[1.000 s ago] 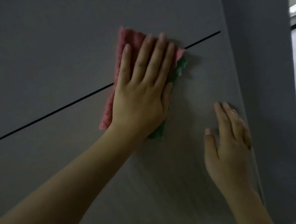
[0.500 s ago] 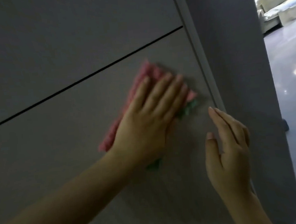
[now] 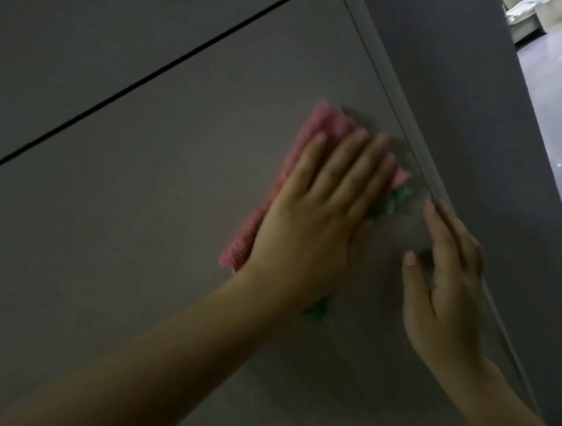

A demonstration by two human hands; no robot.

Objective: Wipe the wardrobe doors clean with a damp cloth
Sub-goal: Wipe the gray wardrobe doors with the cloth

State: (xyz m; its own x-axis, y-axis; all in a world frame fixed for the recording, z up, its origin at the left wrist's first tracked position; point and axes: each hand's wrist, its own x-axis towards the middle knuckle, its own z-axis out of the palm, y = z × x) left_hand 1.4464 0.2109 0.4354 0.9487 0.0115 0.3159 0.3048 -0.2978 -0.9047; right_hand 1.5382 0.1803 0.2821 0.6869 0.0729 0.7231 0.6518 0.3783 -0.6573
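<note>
Nearest, a bare forearm reaches in from the lower left. Its left hand point(image 3: 311, 230) lies flat with fingers point(image 3: 346, 161) straight and spread, pressing a pink and green cloth point(image 3: 272, 206) against the grey wardrobe door point(image 3: 140, 222), close to the door's right edge. Just right of it, the right hand point(image 3: 444, 288) rests upright along that edge, fingers straight and released, gripping nothing. A thin dark seam point(image 3: 150, 79) slants across the door above the cloth. Beyond the wardrobe's side panel point(image 3: 448, 101), a glossy floor point(image 3: 556, 127) and a pale sofa point(image 3: 538, 8) show in brighter light.
</note>
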